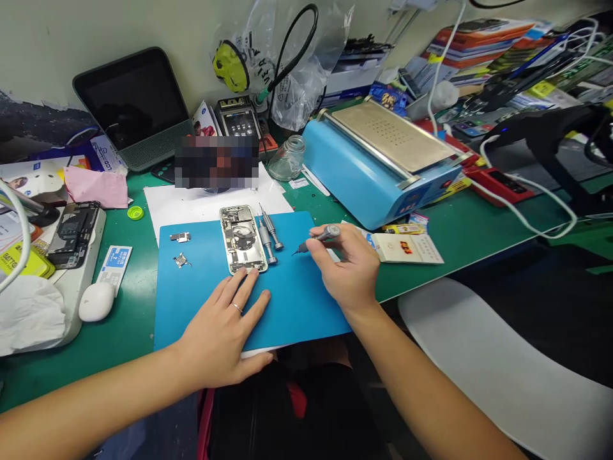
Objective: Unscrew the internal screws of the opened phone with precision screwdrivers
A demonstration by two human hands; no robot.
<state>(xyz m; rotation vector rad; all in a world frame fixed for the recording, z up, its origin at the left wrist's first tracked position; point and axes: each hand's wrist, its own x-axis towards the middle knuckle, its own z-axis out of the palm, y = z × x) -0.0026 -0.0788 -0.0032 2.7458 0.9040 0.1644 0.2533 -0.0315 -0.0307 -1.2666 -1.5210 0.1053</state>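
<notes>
An opened phone [243, 239] lies on a blue mat [287, 306], its inner parts exposed. My left hand [234, 326] is spread flat, with its fingertips at the phone's lower edge. Above the mat, to the right of the phone, my right hand [347, 265] is closed around a small grey precision screwdriver [318, 239], its thin tip pointing left and down. Two more screwdrivers [266, 239] lie between the phone and that tip. On the mat's left side are two small metal phone parts, one flat piece [181, 237] and one irregular piece [182, 260].
A blue machine with a metal plate [368, 172] stands at the back right, beside a glass jar [288, 158]. A tablet-like screen [136, 102] leans at the back left. Left of the mat are a white earphone case [96, 301] and a card [115, 265]. A grey chair [460, 345] is at right.
</notes>
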